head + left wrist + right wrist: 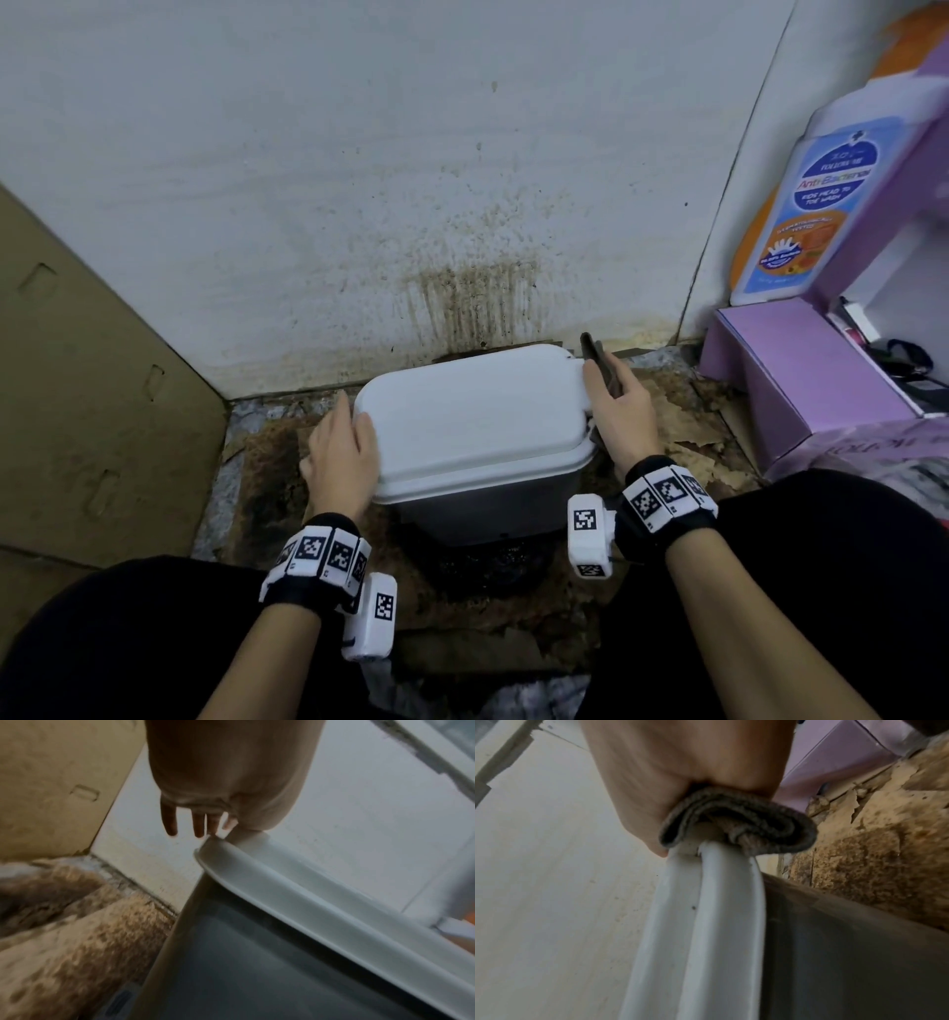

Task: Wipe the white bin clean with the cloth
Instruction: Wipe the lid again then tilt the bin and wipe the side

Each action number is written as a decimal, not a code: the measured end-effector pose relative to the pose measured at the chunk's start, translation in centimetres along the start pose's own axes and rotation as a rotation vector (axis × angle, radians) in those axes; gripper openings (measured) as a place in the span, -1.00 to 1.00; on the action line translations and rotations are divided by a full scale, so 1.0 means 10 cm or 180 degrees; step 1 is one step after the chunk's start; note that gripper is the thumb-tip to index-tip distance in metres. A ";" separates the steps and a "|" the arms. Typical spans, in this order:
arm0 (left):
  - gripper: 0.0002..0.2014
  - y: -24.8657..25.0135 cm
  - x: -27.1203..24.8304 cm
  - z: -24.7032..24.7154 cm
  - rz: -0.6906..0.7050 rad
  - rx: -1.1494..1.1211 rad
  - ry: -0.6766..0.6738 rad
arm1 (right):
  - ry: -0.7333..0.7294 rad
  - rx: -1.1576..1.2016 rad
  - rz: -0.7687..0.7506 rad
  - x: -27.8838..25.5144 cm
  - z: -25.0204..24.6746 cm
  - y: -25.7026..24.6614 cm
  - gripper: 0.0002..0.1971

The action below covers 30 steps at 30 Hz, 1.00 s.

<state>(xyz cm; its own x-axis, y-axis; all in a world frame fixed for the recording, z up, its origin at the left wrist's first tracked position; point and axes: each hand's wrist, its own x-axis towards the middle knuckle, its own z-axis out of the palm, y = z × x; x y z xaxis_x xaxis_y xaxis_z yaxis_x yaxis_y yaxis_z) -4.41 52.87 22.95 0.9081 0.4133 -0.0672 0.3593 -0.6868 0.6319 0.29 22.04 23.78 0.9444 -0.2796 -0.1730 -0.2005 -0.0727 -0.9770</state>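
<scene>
— What's the right grip doing?

— Pinching a folded grey cloth over the bin lid's right rim, likely to wipe along that edge.

— And the left grip?

— Fingers straight, pressed flat on the lid's left corner, probably steadying it. The bin sits on the stained floor against the wall.

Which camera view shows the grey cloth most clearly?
The right wrist view: the cloth fills the middle, folded, held by the right hand against the white bin rim. The head view shows only a dark strip of it beyond the fingers. The left wrist view shows none of it.
</scene>
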 end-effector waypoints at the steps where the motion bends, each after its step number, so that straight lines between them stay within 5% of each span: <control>1: -0.45 0.02 -0.01 -0.01 0.0052 0.0056 0.0145 | -0.0044 0.0061 -0.0027 -0.02 0.02 -0.03 -0.31; 5: -0.54 0.16 -0.02 -0.04 0.0219 -0.0050 0.0475 | -0.0253 0.0077 -0.0152 -0.11 0.17 -0.11 -0.13; 12: -0.53 0.66 -0.21 -0.06 0.1246 -0.0389 0.0055 | -0.0285 0.0514 -0.0118 -0.25 0.40 -0.23 -0.57; 18: -0.54 0.95 -0.29 -0.05 0.2274 -0.0492 -0.0443 | -0.0404 0.0993 0.0141 -0.39 0.64 -0.29 -0.59; 22: -0.50 0.99 -0.22 -0.01 0.2410 -0.0317 -0.0457 | -0.0694 0.1246 0.0317 -0.43 0.80 -0.36 -0.44; 25: -0.44 0.94 -0.15 -0.03 0.2507 0.0056 -0.0307 | -0.0949 0.1305 0.0333 -0.47 0.89 -0.41 -0.57; 30: -0.51 0.80 -0.08 -0.17 0.2590 0.0358 -0.0083 | -0.0897 0.1625 0.0695 -0.39 0.99 -0.30 -0.18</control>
<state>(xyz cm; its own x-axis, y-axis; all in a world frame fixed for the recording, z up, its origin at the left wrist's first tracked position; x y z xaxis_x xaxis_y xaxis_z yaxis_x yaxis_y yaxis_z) -2.63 48.05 29.37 0.8981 -0.2529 0.3597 -0.3955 -0.8221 0.4095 -0.22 32.84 26.13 0.9421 0.0323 -0.3337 -0.3126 0.4442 -0.8396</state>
